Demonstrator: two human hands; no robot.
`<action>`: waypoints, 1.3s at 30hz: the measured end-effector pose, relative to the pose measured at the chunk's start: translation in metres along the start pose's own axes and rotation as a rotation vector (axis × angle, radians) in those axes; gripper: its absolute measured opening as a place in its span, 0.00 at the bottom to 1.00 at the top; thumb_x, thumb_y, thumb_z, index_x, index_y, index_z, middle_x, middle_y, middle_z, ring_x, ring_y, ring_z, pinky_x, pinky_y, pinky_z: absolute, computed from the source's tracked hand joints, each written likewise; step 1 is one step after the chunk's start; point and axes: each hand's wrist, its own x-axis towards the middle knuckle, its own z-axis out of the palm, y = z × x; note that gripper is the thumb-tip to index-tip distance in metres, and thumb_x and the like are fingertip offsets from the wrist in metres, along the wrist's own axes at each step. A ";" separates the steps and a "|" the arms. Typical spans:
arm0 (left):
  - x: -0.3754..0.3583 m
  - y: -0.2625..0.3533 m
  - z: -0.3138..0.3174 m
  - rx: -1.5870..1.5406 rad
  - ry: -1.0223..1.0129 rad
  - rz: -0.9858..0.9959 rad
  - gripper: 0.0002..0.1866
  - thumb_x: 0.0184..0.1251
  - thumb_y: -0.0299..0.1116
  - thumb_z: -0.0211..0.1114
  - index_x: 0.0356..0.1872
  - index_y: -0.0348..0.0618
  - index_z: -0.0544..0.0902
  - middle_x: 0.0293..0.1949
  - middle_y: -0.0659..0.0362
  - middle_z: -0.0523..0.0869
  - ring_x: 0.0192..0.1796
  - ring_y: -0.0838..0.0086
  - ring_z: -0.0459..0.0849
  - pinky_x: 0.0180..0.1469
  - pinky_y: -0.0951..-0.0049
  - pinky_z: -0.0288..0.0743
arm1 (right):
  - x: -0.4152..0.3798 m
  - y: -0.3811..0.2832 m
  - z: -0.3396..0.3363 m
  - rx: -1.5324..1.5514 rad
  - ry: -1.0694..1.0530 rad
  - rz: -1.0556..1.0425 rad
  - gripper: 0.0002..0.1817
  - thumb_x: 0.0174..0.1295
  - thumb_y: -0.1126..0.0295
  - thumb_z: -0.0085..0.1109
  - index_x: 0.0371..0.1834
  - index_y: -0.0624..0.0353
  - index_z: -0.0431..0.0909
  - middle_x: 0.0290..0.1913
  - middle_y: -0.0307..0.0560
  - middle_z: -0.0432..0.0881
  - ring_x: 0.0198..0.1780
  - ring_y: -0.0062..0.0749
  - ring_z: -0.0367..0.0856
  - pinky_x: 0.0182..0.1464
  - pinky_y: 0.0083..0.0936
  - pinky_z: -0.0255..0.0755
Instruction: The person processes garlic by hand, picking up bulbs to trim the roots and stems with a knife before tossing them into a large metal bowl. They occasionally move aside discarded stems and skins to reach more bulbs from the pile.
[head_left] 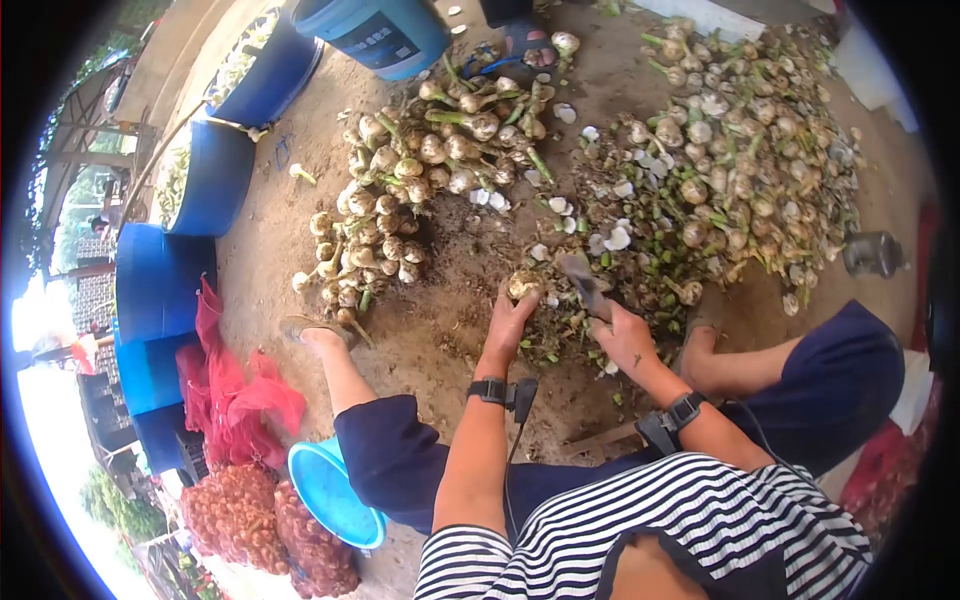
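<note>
My left hand (510, 318) is closed around a pale, round garlic bulb (523, 285), whose top shows above the fingers. Just to its right, my right hand (627, 340) grips a knife (583, 280); the wide, dark blade points up and left towards the bulb but stands apart from it. The fist hides most of the handle. Beneath and beyond both hands, cut green stems and white peel (617, 239) litter the ground. A heap of garlic bulbs (460, 150) with short stems lies ahead to the left, and a larger garlic heap (745, 170) spreads ahead to the right.
Blue tubs (160, 290) line the left side, some filled with bulbs. A blue bucket (385, 40) stands at the top, near another person's foot (530, 45). Red netting (230, 370), full mesh sacks (240, 515) and a light-blue basin (330, 490) are at lower left. A metal can (873, 254) lies right.
</note>
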 end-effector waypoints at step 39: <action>-0.100 0.066 0.039 -0.499 -0.014 0.173 0.29 0.65 0.35 0.66 0.65 0.41 0.67 0.47 0.54 0.82 0.45 0.69 0.84 0.50 0.69 0.81 | -0.018 0.023 -0.005 -0.189 -0.309 0.186 0.16 0.63 0.61 0.54 0.44 0.64 0.77 0.39 0.65 0.83 0.43 0.64 0.81 0.46 0.53 0.73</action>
